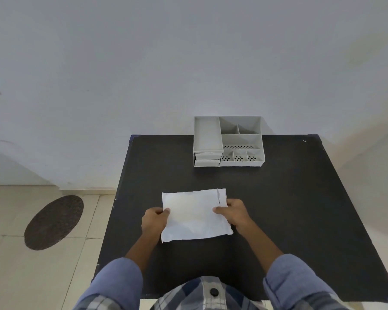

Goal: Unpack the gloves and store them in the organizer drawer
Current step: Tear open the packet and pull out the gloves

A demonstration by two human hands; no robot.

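A flat white packet (194,214) is held over the middle of the black table (289,198). My left hand (155,220) pinches its left edge. On the right edge, just below a small tear near the top right corner, my right hand (233,211) grips it. The gloves themselves are hidden inside the packet. At the table's far edge stands the grey organizer (229,142); its drawers (207,159) are stacked at its left front, and all look pushed in.
The organizer's top has a long tray on the left and several small open compartments on the right. A pale wall rises behind the table. An oval dark mat (54,222) lies on the tiled floor to the left.
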